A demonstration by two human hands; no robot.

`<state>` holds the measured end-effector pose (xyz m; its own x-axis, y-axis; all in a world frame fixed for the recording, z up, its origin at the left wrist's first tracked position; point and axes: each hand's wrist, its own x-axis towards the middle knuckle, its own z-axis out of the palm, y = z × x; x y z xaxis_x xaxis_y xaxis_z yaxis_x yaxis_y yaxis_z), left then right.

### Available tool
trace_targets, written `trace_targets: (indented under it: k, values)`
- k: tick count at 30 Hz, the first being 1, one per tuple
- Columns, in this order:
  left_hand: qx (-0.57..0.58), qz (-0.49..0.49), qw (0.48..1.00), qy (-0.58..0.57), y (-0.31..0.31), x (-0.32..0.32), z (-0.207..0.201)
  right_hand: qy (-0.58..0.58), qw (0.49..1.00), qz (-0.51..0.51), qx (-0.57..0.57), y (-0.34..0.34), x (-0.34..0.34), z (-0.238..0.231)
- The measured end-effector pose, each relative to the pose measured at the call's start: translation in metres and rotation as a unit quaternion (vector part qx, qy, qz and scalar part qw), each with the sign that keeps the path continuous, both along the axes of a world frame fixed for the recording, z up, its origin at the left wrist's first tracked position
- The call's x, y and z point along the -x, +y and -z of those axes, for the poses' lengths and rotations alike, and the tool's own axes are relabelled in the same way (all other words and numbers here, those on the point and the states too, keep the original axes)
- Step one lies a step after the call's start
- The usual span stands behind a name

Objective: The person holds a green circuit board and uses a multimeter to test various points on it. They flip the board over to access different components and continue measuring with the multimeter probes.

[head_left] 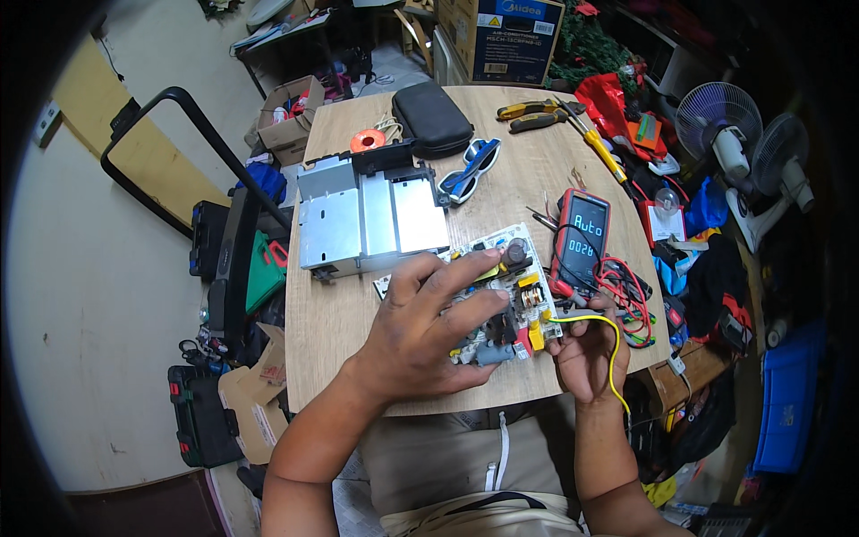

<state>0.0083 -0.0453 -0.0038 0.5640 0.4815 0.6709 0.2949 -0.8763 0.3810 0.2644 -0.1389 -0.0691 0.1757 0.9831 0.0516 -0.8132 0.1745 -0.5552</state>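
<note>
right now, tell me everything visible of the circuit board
The circuit board is pale and crowded with parts: yellow blocks, a coppery coil, a dark round part, a bluish cylinder. A yellow wire shows at its right. It is skewed, near the front of the table; the left hand spreads across it, hiding much; the right hand is at its lower right corner.

Around its middle, the wood-grain table (327, 349) carries a metal housing (333, 215) at ten o'clock, a black case (432, 119) at eleven, sunglasses (472, 170) at twelve, pliers (528, 111) at one, a yellow-handled screwdriver (604, 154) at two, a multimeter (583, 240) at three and red leads (633, 285) towards four.
</note>
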Motion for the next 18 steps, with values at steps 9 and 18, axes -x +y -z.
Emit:
trace_targets:
  k: [9, 18]
  values:
    - [0.002, 0.012, 1.000, -0.008, 0.0026, -0.0005, -0.0017, 0.007, 1.000, -0.006, -0.009, 0.0015, -0.0012, 0.0031]
    - [0.076, 0.033, 0.996, -0.043, 0.0096, 0.0051, -0.0030, -0.006, 1.000, 0.002, 0.011, 0.0009, 0.0022, -0.0045]
